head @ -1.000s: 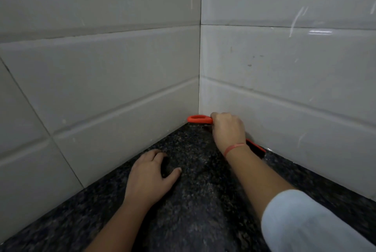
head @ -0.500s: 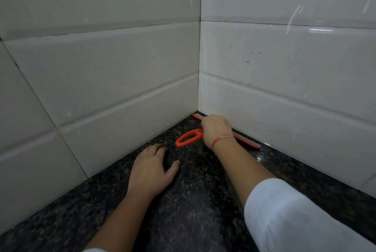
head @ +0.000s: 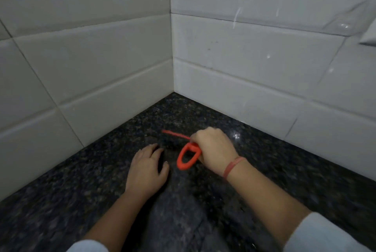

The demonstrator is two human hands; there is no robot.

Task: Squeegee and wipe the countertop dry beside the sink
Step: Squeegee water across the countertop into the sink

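An orange squeegee [head: 188, 158] with a looped handle lies low on the dark speckled countertop [head: 264, 162], its thin blade edge sticking out to the left of my fist. My right hand [head: 213, 150], a red band at its wrist, is shut on the squeegee where handle meets blade. My left hand [head: 146, 168] rests flat on the counter just left of the handle loop, fingers spread, holding nothing. Part of the blade is hidden under my right hand. No sink shows in the head view.
White tiled walls [head: 244, 72] meet in a corner behind the counter and close it in at left and back. A wet glint [head: 237, 135] shines on the stone just right of my right hand. A pale fixture edge [head: 368, 38] juts from the right wall.
My right hand has pulled the squeegee away from the back wall toward me, and its handle loop now points at me. The left hand has stayed flat in about the same place.
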